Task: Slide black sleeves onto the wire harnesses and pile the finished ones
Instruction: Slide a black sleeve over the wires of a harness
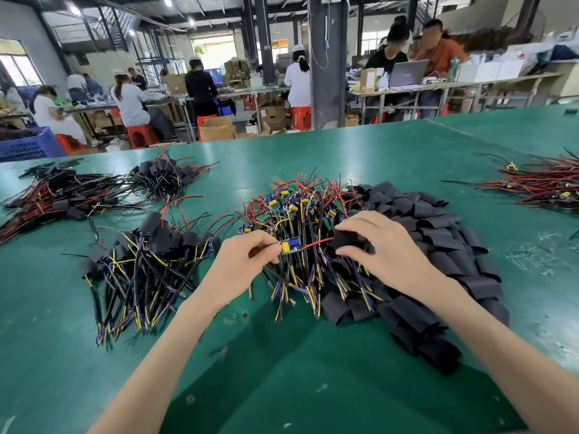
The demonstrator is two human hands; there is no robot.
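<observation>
Left hand (247, 258) pinches harness (290, 246), right hand (387, 245) grips sleeve (347, 239) (green table (282, 371), busy workshop (219, 73)).

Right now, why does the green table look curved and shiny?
Head view: the wide-angle lens bows the green table; ceiling lights leave glare on it; a soft shadow darkens its near centre; the left hand pinching a harness and right hand gripping a black sleeve are sharp, distant workers blurrier.
</observation>
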